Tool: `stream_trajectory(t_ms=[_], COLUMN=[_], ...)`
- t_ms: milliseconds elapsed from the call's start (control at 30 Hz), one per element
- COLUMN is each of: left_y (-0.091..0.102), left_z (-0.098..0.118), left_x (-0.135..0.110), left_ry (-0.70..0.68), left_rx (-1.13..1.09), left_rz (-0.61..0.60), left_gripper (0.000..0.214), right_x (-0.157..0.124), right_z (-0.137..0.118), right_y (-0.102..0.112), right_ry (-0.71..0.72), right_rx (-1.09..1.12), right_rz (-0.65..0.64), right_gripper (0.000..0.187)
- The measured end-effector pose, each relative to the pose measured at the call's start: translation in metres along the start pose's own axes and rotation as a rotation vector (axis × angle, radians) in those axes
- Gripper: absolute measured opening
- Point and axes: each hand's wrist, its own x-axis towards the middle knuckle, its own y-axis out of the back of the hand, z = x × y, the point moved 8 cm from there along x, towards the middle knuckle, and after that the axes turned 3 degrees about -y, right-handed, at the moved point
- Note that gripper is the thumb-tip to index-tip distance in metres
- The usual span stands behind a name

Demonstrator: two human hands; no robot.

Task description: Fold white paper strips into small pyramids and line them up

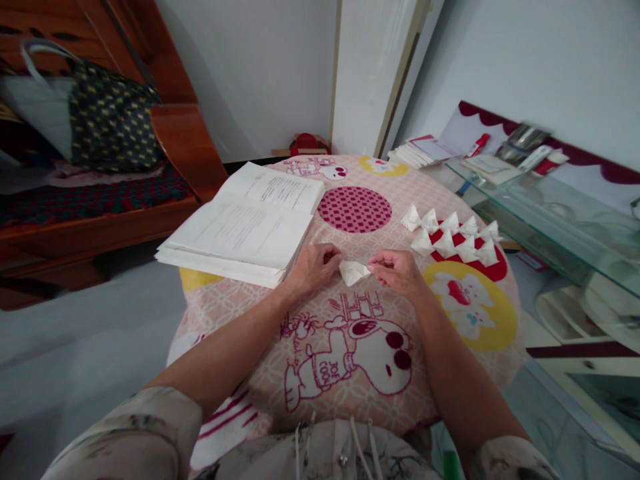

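A small folded white paper piece [353, 271] lies on the pink cartoon-print tablecloth [350, 333] between my two hands. My left hand [314, 265] rests with its fingers curled, just left of the paper and touching its edge. The fingertips of my right hand [397, 269] pinch the paper's right corner. Several finished folded white paper triangles [453, 237] lie in rows to the right, a little beyond my right hand.
A thick open book [245, 223] lies at the table's back left. A glass-topped table [550, 207] with papers and small items stands on the right. A wooden bench [100, 193] with a patterned bag [107, 120] is at the left.
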Motion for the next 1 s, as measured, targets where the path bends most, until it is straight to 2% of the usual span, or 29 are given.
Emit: stream_trajectory(t_ms=[167,333,467,1000], left_y=[0.006,0.005,0.003,0.001], left_z=[0.001,-0.007,-0.009,-0.014], left_x=[-0.001,0.000,0.000,0.002], left_ry=[-0.009,0.035,0.051,0.077], left_rx=[-0.044,-0.060,-0.083,-0.167], left_rz=[0.048,0.042,0.023,0.024], left_gripper=[0.048,0.052,0.055,0.049], right_x=[-0.002,-0.002,0.000,0.001], right_z=[-0.005,-0.005,-0.004,-0.004], right_y=[-0.007,-0.012,-0.013,-0.009], right_ry=[0.032,0.076,0.105,0.135], right_rx=[0.029,-0.003,-0.039,-0.116], right_rz=[-0.118,-0.163,-0.146,-0.102], right_gripper=[0.032,0.015,0.008,0.008])
